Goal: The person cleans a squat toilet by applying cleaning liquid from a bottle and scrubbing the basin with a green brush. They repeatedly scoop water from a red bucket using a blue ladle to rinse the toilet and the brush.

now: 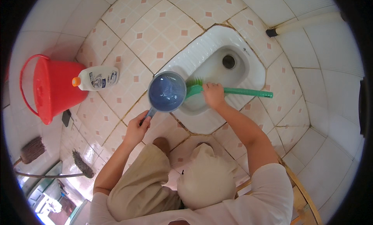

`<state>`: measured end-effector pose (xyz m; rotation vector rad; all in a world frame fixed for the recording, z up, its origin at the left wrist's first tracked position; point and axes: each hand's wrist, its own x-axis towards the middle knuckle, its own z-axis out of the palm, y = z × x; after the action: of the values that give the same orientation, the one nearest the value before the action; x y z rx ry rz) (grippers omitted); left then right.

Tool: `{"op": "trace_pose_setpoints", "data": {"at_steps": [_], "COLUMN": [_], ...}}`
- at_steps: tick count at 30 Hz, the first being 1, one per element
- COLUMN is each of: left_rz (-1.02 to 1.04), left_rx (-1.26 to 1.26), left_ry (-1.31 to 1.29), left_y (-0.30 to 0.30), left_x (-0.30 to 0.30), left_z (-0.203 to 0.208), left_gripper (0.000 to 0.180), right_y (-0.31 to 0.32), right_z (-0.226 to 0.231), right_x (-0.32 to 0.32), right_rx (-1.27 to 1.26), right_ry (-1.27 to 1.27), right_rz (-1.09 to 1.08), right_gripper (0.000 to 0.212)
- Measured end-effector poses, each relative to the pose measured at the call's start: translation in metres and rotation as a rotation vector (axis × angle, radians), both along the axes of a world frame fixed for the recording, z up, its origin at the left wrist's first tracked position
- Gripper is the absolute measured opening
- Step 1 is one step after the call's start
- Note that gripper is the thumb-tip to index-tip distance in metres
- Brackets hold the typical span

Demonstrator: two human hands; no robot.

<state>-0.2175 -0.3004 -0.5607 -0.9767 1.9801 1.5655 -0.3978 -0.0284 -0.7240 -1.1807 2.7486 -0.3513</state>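
My left hand is closed round the handle of a blue-grey water dipper, which has water in it. The dipper hangs over the near left rim of a white squat toilet. Gripped in my right hand is a green scrubbing brush, held across the toilet pan. Its handle sticks out to the right, and its green bristles are beside the dipper's right side. Part of the brush head is hidden behind the dipper. The dark drain hole shows at the pan's far end.
A red bucket stands at the left wall, with a white bottle with an orange cap beside it. A broom and a grey brush head are at lower left. A pale pipe runs along the right wall.
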Motion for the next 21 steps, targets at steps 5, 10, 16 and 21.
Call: {"op": "trace_pose_setpoints", "data": {"at_steps": [5,10,16,21], "left_rz": [0.013,0.025,0.023,0.062], "left_rx": [0.039,0.053,0.043,0.077], "left_ry": [-0.008,0.018,0.006,0.022], "left_y": [-0.002,-0.003,-0.004,-0.001], "left_x": [-0.005,-0.005,-0.014,-0.008], "left_z": [0.0,-0.002,0.001,0.004], "left_gripper": [0.035,0.034,0.037,0.038], "right_y": [0.036,0.021,0.021,0.022], "right_z": [-0.032,-0.02,-0.033,-0.043], "right_x": [-0.075,-0.085,-0.072,-0.068], "right_rx": [0.168,0.133,0.03,-0.02], "right_ry": [0.011,0.137,0.124,0.038], "right_rz": [-0.364,-0.074,0.084,0.105], "right_gripper": [0.012,0.012,0.016,0.021]}}
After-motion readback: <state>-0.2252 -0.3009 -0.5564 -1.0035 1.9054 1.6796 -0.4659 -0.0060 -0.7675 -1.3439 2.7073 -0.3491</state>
